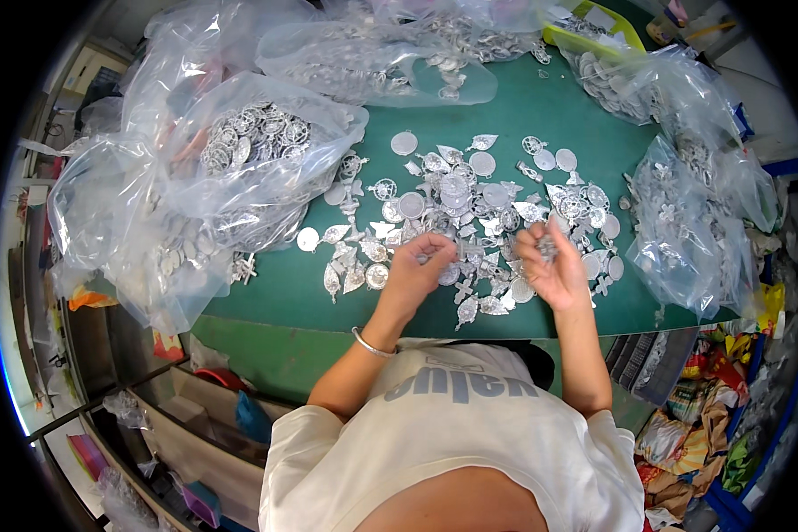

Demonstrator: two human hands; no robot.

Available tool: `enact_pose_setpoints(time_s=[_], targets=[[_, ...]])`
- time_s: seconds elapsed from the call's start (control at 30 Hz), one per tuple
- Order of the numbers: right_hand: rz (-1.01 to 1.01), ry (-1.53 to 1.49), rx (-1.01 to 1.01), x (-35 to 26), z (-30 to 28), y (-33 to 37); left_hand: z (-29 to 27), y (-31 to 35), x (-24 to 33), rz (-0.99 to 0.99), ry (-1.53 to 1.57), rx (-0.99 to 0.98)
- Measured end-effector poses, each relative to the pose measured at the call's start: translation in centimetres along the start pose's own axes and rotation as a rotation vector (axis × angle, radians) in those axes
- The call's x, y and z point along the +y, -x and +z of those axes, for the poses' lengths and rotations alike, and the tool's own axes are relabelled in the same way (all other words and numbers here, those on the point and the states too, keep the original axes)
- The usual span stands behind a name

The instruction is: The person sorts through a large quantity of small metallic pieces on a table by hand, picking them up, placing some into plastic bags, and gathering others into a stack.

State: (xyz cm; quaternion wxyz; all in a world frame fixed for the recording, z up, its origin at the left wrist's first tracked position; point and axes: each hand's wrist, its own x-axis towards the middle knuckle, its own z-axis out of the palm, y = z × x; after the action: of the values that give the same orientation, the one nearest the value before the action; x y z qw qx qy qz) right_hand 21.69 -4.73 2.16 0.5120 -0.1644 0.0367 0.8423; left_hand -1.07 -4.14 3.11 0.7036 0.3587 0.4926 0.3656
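Note:
Over a spread of silver metal charms (pixel 453 190) on the green table (pixel 381 124), both my hands are at work. Discs, leaves, crosses and openwork rounds make up the loose heap. My left hand (pixel 421 269) is at the heap's near side, its fingers curled and thumb pressed in; what they pinch is too small to make out. A bracelet (pixel 372 344) circles that wrist. Further right, my right hand (pixel 554 266) is turned partly palm up. Its fingers curl round several small silver charms (pixel 547 249), whose exact shape is unclear.
Large clear plastic bags of round charms (pixel 255 137) crowd the left side. More filled bags (pixel 377 75) lie along the back, and another bag (pixel 683 222) sits at the right. A yellow-green tray (pixel 625 34) stands far right. Below are an open drawer (pixel 195 426) and colourful packages (pixel 692 417).

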Motion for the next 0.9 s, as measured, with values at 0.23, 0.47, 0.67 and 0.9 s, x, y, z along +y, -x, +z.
enact_pose_setpoints(time_s=[0.23,0.47,0.67,0.9], targets=[[-0.071,0.615,0.224,5.2,1.5,0.8,2.9,0.9,-1.8,0.408,-0.401,0.015],[-0.117,-0.084,0.115,-0.4,-1.6,3.4,3.4,-2.4,0.5,0.685,-1.007,0.062],[-0.138,-0.033,0.169,-2.4,-1.8,7.9,6.1,-6.4,0.2,0.766,-1.214,-0.1],[-0.979,0.299,0.64,-5.9,-0.4,14.6,6.6,-8.0,-0.6,0.816,-1.361,-0.171]])
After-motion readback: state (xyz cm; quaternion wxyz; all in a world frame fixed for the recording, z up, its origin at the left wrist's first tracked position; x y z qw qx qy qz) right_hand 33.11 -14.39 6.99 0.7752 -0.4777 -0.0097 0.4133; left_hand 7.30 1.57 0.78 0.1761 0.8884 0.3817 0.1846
